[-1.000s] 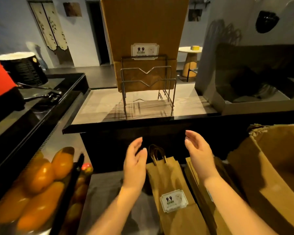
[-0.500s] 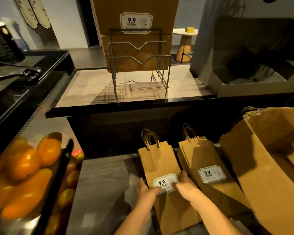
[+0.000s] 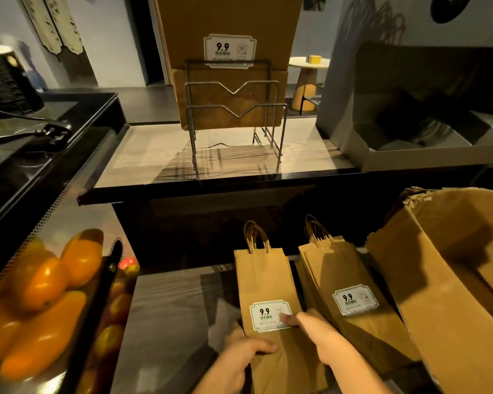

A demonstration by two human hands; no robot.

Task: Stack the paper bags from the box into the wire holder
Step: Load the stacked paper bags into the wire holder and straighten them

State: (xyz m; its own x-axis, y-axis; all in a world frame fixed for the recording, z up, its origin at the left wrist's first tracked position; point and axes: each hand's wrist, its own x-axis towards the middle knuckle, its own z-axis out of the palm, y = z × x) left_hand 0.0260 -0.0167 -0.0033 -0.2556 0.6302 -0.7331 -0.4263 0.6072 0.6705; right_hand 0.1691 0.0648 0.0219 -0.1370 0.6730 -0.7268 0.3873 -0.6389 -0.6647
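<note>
Clutching paper bag (image 3: 264, 280) near end in left hand (image 3: 241, 355), with right hand (image 3: 315, 328) atop, grip unclear. Lying handles-first toward wire holder (image 3: 237, 117) near counter (image 3: 154, 155) front edge, straight ahead.

- You have matt brown kraft paper in the bag stack (image 3: 265, 282), with twisted paper handles (image 3: 256, 237).
- Your wire holder (image 3: 239, 117) reads as bare grey metal, dull sheen.
- Your box (image 3: 439, 280): rough matt cardboard, frayed rim.
- Shelf (image 3: 154, 155): wood-grain, glossy.
</note>
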